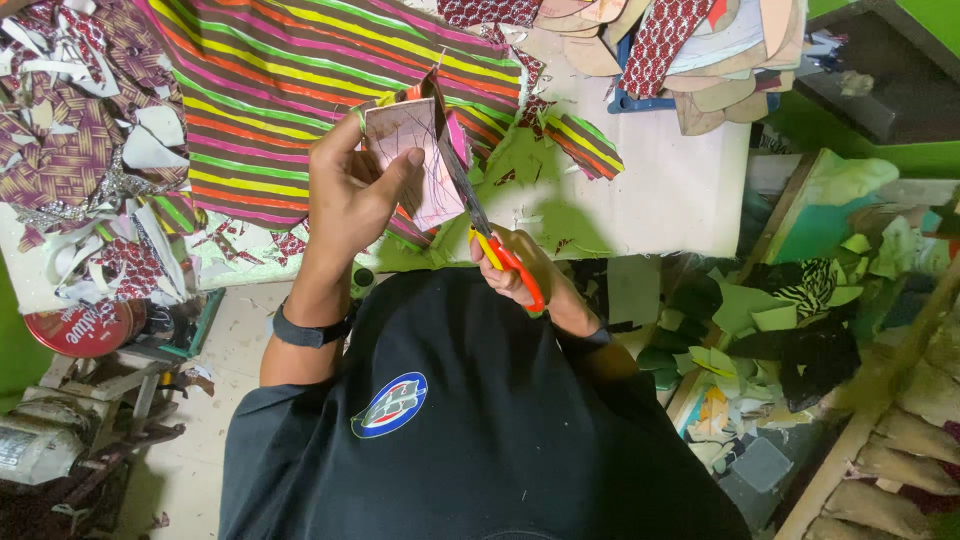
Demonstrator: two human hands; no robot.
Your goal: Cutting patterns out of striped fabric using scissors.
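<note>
Left hand (350,195) is pinching a small pinkish panel of card backed with striped fabric (415,160) just above the middle of the frame, thumb across the face and fingers curled behind, so it's closed firmly on the piece. Right hand (525,275), a little lower and right of centre, is wrapped through the red and yellow plastic handles of a pair of steel-bladed scissors (480,225), with the blades running up into the panel's right edge; I can't tell how far apart the blades are because they're seen nearly edge-on. Biggest risk as I see it: the left thumb sits close to the blade line, so if the panel slips or the cut runs fast it could nick the thumb, or the cut could wander off the outline since the piece is held in the air with nothing under it. The layers might also shift against each other and give a ragged edge. Counting stuff: one pair of scissors, one panel in hand, one big sheet of green, pink, orange and yellow striped cloth (300,90) spread on the white worktable (670,180) across the top centre, one striped offcut (585,145) right of the panel, one round red tin lid (80,330) at the left edge, one heap of cut sole-shaped pieces (690,50) top right, and too many loose scraps at upper left and lower right to count.
</note>
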